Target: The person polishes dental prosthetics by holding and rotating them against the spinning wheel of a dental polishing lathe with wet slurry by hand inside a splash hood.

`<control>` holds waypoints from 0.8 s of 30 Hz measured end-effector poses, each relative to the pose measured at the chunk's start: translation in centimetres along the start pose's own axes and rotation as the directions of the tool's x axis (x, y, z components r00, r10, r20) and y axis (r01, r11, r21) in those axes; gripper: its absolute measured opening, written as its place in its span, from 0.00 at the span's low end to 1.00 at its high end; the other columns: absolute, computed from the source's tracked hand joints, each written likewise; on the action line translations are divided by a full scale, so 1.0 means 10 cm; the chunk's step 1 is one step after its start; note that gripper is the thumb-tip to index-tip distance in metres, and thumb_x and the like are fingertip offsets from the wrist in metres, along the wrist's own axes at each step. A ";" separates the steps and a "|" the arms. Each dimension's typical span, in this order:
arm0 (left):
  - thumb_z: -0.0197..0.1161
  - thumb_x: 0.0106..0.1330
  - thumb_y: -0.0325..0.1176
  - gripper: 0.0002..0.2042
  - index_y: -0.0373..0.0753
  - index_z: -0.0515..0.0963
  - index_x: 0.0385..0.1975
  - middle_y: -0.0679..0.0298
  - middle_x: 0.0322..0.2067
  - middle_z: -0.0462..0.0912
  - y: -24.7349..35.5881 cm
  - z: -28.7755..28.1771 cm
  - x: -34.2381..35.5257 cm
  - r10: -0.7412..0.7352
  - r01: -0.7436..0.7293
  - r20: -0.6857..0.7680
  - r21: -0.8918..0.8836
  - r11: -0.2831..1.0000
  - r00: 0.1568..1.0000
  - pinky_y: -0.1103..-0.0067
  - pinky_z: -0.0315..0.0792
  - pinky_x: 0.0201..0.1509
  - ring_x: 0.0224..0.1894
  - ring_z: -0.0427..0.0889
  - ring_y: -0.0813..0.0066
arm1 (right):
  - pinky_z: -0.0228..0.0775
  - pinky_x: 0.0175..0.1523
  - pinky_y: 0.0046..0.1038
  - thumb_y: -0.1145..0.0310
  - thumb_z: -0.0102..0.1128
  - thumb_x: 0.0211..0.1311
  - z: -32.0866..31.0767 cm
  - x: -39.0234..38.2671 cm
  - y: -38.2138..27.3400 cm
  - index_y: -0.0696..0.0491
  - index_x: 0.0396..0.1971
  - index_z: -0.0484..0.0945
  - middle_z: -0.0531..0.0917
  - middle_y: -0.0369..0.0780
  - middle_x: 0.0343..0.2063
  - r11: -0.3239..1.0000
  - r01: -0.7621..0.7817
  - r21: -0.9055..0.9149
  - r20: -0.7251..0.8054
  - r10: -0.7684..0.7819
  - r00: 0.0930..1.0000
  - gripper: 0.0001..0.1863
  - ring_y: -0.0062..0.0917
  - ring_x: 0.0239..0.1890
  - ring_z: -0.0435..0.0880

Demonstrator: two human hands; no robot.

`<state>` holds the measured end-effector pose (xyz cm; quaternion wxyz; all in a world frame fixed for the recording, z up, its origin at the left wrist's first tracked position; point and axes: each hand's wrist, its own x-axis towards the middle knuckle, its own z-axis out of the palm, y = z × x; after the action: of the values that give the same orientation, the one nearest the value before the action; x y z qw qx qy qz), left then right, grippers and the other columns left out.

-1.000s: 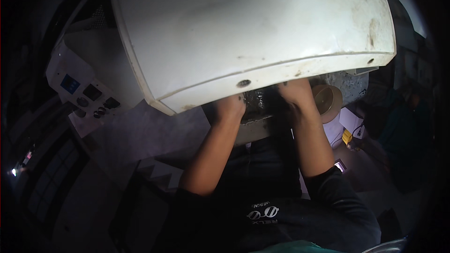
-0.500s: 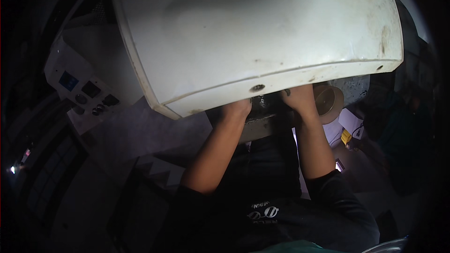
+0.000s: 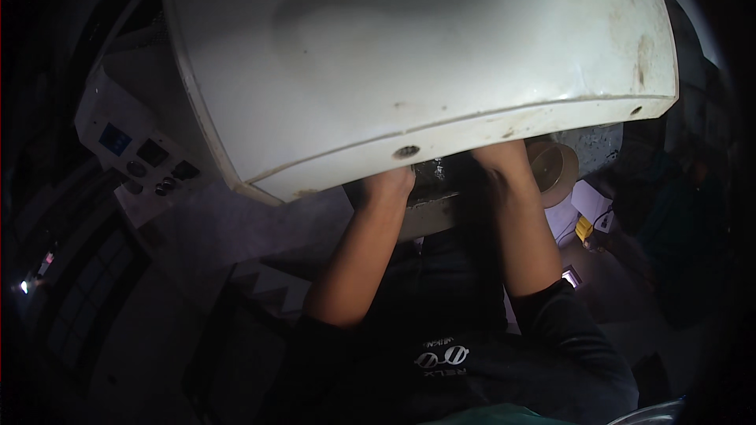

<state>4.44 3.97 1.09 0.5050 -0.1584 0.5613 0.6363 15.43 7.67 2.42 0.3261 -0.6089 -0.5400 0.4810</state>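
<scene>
A large white curved cover (image 3: 441, 55), stained and scuffed, spans the upper middle of the view. Beneath its front lip, which has a round hole at mid-length, both of my forearms reach in. The back of my left hand (image 3: 387, 182) shows just under the lip, beside a dark, wet-looking surface (image 3: 439, 173). My right hand (image 3: 501, 157) is farther right under the same lip, near a round tan bowl-like part (image 3: 553, 173). The cover hides the fingers of both hands, so I cannot tell whether they hold anything.
At the left stands a pale control panel (image 3: 146, 149) with a blue display and knobs. Right of my right forearm are a white card-like piece (image 3: 592, 203) and a small yellow object (image 3: 583, 228). A person's dark green clothing (image 3: 685, 236) shows dimly at the far right.
The white cover's left end has shifted left and slightly down in the view. My left hand has moved a little to the left; my right hand has barely moved.
</scene>
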 end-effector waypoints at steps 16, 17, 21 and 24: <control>0.51 0.47 0.13 0.15 0.39 0.69 0.33 0.65 0.30 0.73 -0.11 -0.22 0.07 0.057 -0.062 0.276 0.008 0.998 0.959 0.86 0.68 0.26 0.27 0.74 0.77 | 0.66 0.41 0.26 0.78 0.52 0.42 -0.14 -0.10 -0.01 0.66 0.33 0.72 0.78 0.47 0.25 0.990 0.080 -0.116 0.099 -0.068 0.993 0.14 0.28 0.32 0.76; 0.51 0.46 0.13 0.15 0.38 0.69 0.33 0.64 0.30 0.74 -0.11 -0.21 0.08 0.075 -0.079 0.286 0.004 0.997 0.955 0.85 0.68 0.28 0.29 0.75 0.77 | 0.66 0.40 0.25 0.78 0.51 0.42 -0.12 -0.09 0.00 0.66 0.32 0.73 0.79 0.47 0.24 0.988 0.078 -0.135 0.073 -0.068 0.995 0.13 0.27 0.31 0.76; 0.51 0.45 0.12 0.14 0.38 0.70 0.30 0.64 0.30 0.74 -0.09 -0.17 0.06 0.118 -0.135 0.299 0.039 0.990 0.947 0.85 0.69 0.29 0.29 0.75 0.77 | 0.66 0.38 0.25 0.78 0.51 0.42 -0.12 -0.13 -0.03 0.66 0.31 0.74 0.79 0.46 0.25 0.998 0.051 -0.036 0.081 -0.048 0.996 0.12 0.26 0.30 0.77; 0.51 0.45 0.12 0.13 0.38 0.69 0.27 0.65 0.28 0.73 -0.08 -0.16 0.11 0.094 -0.120 0.261 0.085 0.989 0.961 0.85 0.68 0.23 0.25 0.74 0.78 | 0.67 0.39 0.25 0.78 0.52 0.42 -0.10 -0.04 0.07 0.66 0.31 0.73 0.79 0.48 0.26 0.993 0.116 -0.008 0.115 -0.114 0.987 0.13 0.27 0.30 0.77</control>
<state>4.01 2.98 -0.68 0.5454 -0.0185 0.5301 0.6490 16.59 7.23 2.23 0.3176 -0.5506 -0.5954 0.4915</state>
